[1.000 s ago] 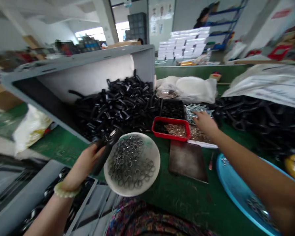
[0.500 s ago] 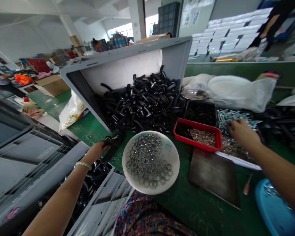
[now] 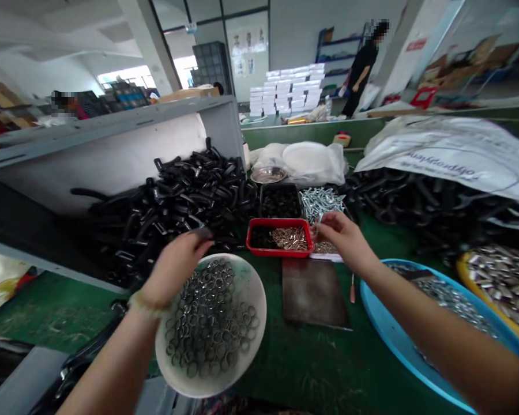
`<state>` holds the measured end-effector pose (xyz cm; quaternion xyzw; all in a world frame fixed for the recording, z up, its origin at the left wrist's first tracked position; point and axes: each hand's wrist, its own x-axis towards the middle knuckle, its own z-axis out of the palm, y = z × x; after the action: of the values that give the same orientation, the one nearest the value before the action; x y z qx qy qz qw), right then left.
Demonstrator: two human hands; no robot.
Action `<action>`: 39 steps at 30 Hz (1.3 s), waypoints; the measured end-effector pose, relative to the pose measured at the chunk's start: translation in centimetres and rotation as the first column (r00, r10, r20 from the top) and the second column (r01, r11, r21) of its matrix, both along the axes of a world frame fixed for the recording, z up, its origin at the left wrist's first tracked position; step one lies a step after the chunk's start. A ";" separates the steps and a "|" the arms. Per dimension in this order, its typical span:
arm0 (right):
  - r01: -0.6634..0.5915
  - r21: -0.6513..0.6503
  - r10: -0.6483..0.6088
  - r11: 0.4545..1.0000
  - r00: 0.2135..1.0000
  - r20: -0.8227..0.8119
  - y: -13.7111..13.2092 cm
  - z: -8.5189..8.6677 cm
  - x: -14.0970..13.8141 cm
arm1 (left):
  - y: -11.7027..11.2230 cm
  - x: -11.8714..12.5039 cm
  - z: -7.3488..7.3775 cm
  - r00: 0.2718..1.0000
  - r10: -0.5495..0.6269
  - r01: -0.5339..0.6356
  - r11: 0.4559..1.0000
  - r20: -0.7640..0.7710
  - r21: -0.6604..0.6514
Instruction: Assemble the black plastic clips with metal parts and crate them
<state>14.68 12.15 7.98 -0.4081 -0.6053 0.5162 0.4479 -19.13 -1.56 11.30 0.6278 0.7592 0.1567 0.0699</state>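
My left hand [image 3: 175,265] hovers over the far edge of a white bowl [image 3: 253,288] full of metal rings, beside a heap of black plastic handles [image 3: 185,190]. Its fingers are curled, and a dark piece shows at their tips; blur hides what it is. My right hand [image 3: 341,239] is just right of a red tray [image 3: 280,221] of brassy bits, in front of a pile of silver screws [image 3: 322,199]. Its fingers pinch a small metal piece.
A grey bin [image 3: 112,124] on its side spills the black handles. A dark steel plate [image 3: 313,291] and a small screwdriver [image 3: 352,288] lie on the green table. A blue basin [image 3: 389,340] and a yellow one [image 3: 462,268] hold metal parts. A person stands far back.
My left hand has let go of the long black handle at the table's left edge and risen over the bowl. My right hand has drawn back from the screws, pinching a piece.
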 end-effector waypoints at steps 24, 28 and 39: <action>0.209 0.252 -0.258 0.945 0.949 0.180 -9.7 -3.0 2.9 | 13.0 17.6 -5.2 0.695 -0.202 0.302 0.953 0.690 -0.026; 0.169 0.344 -0.257 0.924 0.939 0.230 -9.4 -3.7 1.3 | 5.3 19.5 -6.7 -0.221 0.129 0.294 0.954 0.967 -0.060; -0.061 0.267 -0.001 0.962 0.974 0.227 -12.7 -5.1 1.5 | -1.3 19.8 -6.1 -0.179 -0.003 0.146 0.989 0.984 0.030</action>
<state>16.16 -0.58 2.84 -0.3892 -0.7233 0.3855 0.4204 0.71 -2.88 5.18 0.3222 0.4022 0.5414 0.6643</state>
